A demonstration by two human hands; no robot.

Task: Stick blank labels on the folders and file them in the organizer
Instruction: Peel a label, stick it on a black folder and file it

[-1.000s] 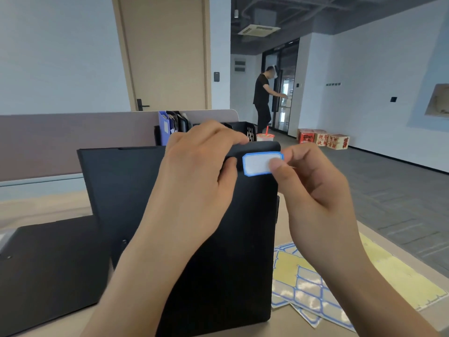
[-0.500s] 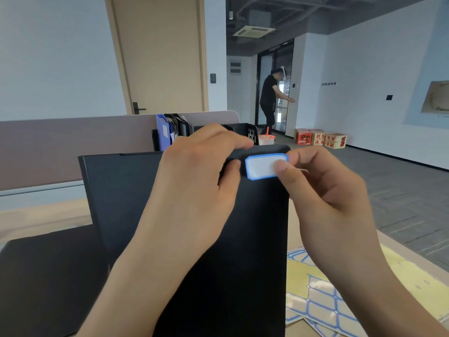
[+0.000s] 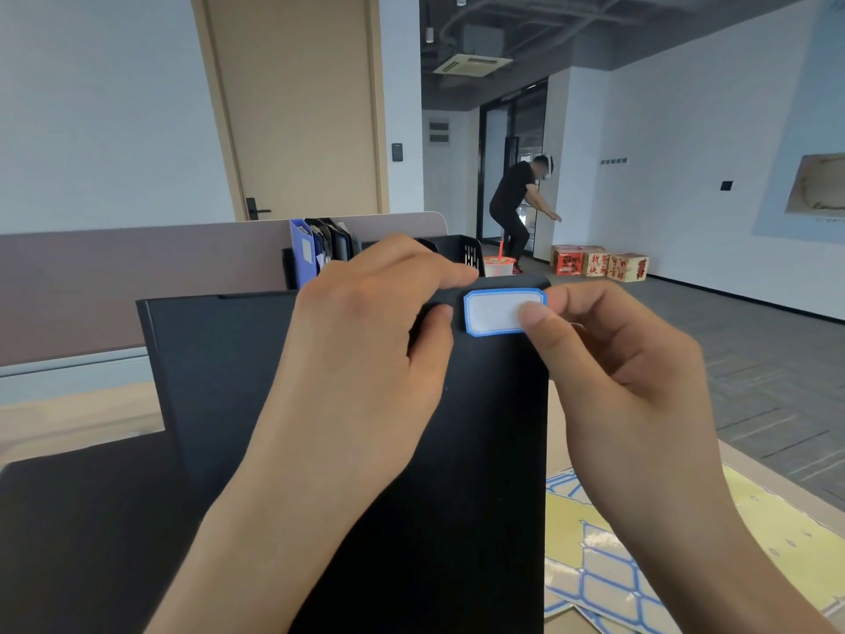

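Observation:
A black folder (image 3: 480, 450) stands upright in front of me. My left hand (image 3: 366, 359) grips its top edge, fingers curled over the rim and thumb on the front. A white label with a blue border (image 3: 496, 311) lies at the folder's top right corner. My right hand (image 3: 612, 368) presses its thumb on the label's right end, the other fingers curled behind the folder's edge. The black organizer (image 3: 457, 253) stands behind, holding a blue folder (image 3: 304, 258) and dark ones.
Another black folder (image 3: 82, 533) lies flat at the lower left. Label sheets (image 3: 608, 578) and yellow backing paper (image 3: 768, 533) lie on the desk at the lower right. A desk partition (image 3: 137, 286) runs behind. A person bends near boxes (image 3: 599, 263) far back.
The label now lies flatter and further onto the folder's corner, with my right thumb moved over its right end. My view has tilted slightly; the distant person has bent lower.

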